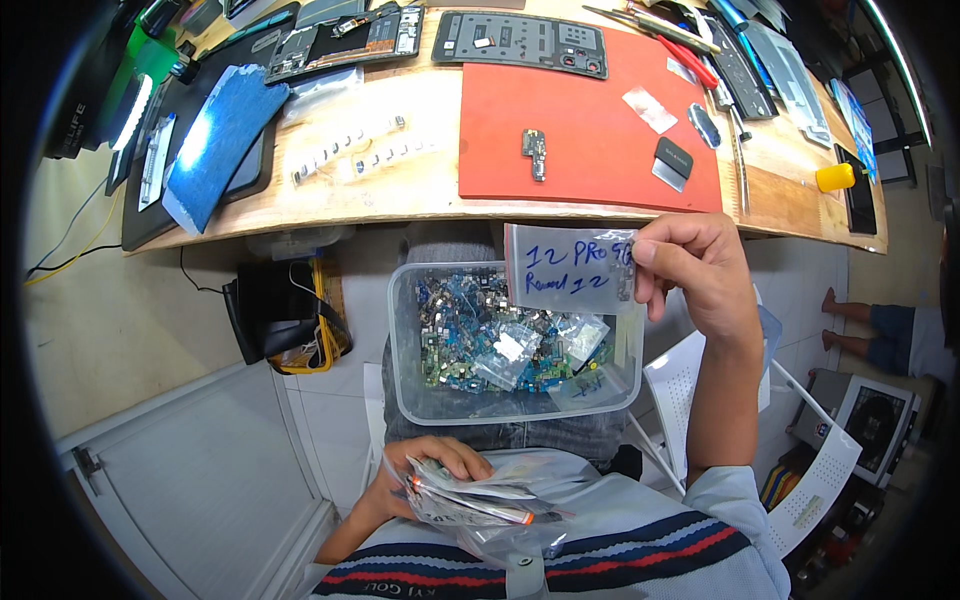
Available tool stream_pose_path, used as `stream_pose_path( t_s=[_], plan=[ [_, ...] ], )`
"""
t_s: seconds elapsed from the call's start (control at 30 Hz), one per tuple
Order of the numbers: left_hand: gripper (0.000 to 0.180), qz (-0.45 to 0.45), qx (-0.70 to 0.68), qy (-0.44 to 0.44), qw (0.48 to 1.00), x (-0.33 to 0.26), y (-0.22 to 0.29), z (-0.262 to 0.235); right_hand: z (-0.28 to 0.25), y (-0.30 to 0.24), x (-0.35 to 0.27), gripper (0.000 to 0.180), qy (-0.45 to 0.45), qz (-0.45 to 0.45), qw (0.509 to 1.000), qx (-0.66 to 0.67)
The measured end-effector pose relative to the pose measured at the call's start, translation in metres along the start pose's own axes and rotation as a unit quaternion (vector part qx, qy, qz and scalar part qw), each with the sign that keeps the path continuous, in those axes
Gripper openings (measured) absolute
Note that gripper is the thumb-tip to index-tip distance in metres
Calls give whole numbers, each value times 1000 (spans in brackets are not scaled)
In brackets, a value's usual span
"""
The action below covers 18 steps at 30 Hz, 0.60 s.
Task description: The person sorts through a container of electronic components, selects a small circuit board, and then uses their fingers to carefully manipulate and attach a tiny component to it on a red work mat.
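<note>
Clear plastic labelled bag (560, 290), pinched in our R hand (703, 268), hangs over far-R corner of tub (515, 410); our L hand (432, 462) grips more bags (480, 508). Some pcs (625, 283) bagged; most boards (447, 328) in tub still loose.

Bag (565, 298) over tub (515, 410) — tub on lap (545, 437), table (390, 200) beyond.

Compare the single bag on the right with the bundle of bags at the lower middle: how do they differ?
The single bag is spread flat, pinched by the right fingers; the bundle of bags is bunched and crumpled in the left fingers.
The single bag shows large blue handwriting; the bundle of bags shows orange marks amid its folds.
Both are see-through plastic.
</note>
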<state>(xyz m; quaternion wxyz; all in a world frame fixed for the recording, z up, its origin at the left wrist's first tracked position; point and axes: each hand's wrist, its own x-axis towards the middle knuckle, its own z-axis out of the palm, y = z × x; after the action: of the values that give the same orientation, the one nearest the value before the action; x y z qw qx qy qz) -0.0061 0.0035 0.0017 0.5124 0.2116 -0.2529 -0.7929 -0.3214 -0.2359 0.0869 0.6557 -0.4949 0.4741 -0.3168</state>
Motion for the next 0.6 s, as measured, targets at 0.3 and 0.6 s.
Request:
stream_pose_path(
  t_s=[0.3,0.6],
  plan=[
    [56,3,15,27,1000,-8,-3,-3,1,-2,-8,16,6,-2,1000,-7],
    [59,2,-11,156,988,-19,-2,-5,-1,-4,-14,16,-12,11,1000,22]
  ],
)
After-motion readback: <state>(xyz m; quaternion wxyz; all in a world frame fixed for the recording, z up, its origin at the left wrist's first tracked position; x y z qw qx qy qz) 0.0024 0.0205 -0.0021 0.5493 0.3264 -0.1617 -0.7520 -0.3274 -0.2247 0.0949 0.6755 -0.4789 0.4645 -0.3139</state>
